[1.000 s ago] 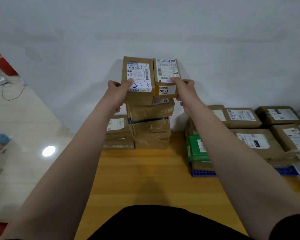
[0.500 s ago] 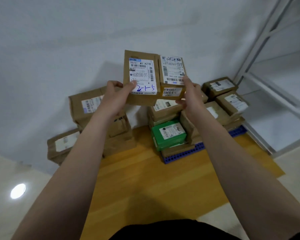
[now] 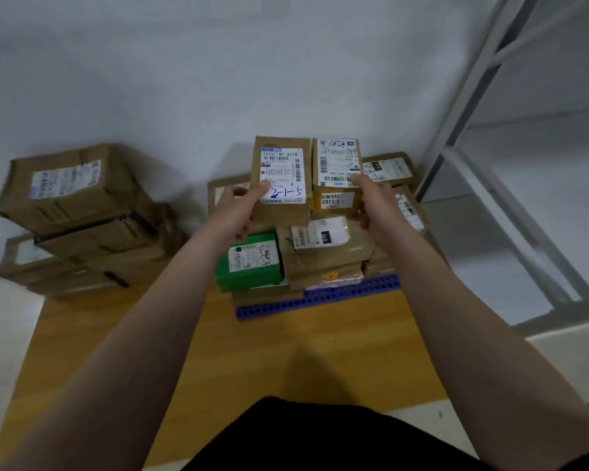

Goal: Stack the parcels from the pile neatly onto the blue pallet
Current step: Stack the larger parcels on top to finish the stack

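— How were our fingers set at that moment?

— Our left hand (image 3: 236, 212) had its thumb (image 3: 261, 190) pressed flat on the white label of the wider brown parcel (image 3: 282, 180), the other fingers curled behind its left edge where we could not see them. Our right hand (image 3: 376, 207) did the same on the narrower parcel (image 3: 337, 176): thumb on the lower edge of its label, the rest wrapped under and behind its right side. So both hands were closed, each clamping one box.

— And the two boxes themselves?

— We held them side by side, touching along their long edges, labels facing us, raised in the air above the stack on the blue pallet (image 3: 320, 297). The left label carried blue handwriting; the right box showed a yellow strip printed with "3-5302".

— What lay under them?

— On the pallet, a green box (image 3: 249, 263) sat at the front left, just beside a taped brown parcel (image 3: 323, 246) with a white label. More brown parcels (image 3: 390, 168) lay behind, against the wall.

— And the pile?

— The pile of brown parcels (image 3: 75, 215) stood well apart to our left, on the wooden board (image 3: 286, 362) that also bore the pallet. A white metal frame (image 3: 473, 107) rose at the right.
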